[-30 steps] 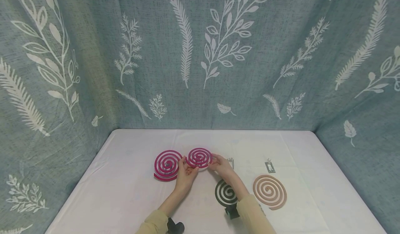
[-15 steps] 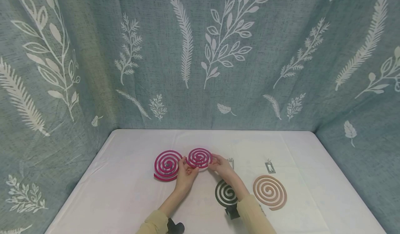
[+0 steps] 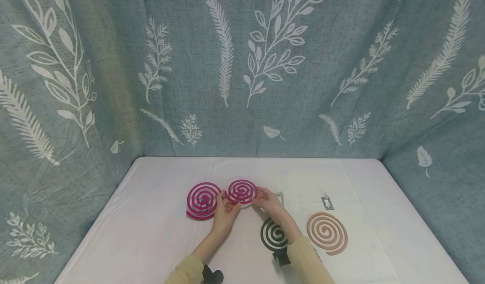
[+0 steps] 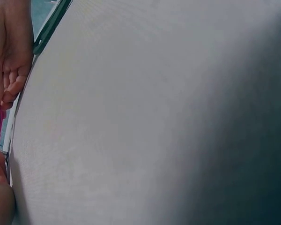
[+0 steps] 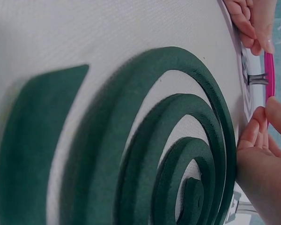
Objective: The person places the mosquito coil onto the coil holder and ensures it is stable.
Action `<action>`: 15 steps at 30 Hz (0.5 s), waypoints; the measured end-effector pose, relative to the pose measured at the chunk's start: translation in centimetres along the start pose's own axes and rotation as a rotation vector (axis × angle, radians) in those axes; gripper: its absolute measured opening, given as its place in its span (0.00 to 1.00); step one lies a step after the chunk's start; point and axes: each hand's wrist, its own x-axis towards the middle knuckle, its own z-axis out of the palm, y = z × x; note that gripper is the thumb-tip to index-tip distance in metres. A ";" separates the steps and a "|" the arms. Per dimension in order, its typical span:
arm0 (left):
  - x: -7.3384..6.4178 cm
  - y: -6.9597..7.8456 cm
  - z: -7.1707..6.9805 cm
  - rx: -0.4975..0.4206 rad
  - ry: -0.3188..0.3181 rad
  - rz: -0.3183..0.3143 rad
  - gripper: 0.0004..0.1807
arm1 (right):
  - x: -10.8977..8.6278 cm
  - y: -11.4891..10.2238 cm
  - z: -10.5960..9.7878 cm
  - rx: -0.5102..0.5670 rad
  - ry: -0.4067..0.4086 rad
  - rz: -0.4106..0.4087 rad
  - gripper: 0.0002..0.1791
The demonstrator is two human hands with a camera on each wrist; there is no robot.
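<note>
Between my two hands in the head view is a magenta mosquito coil, raised over the table. My left hand pinches its near left edge, and my right hand pinches its right edge. From the right wrist, this coil shows edge-on, with a metal stand's prong meeting its underside. Another magenta coil sits just left of my left hand. Beneath my right forearm lies a dark green coil, partly covered by the arm.
A brown coil lies to the right of the green one. Behind it is a small metal coil stand. A second stand is partly hidden behind my right hand. A patterned curtain surrounds the white table.
</note>
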 end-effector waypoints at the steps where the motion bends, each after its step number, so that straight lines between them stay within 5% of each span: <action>1: 0.0 0.0 0.0 0.001 0.000 -0.001 0.40 | 0.0 0.0 0.0 -0.001 0.000 -0.001 0.33; 15: 0.0 0.0 -0.1 0.020 0.004 0.014 0.39 | 0.2 0.2 0.0 -0.003 0.010 -0.003 0.32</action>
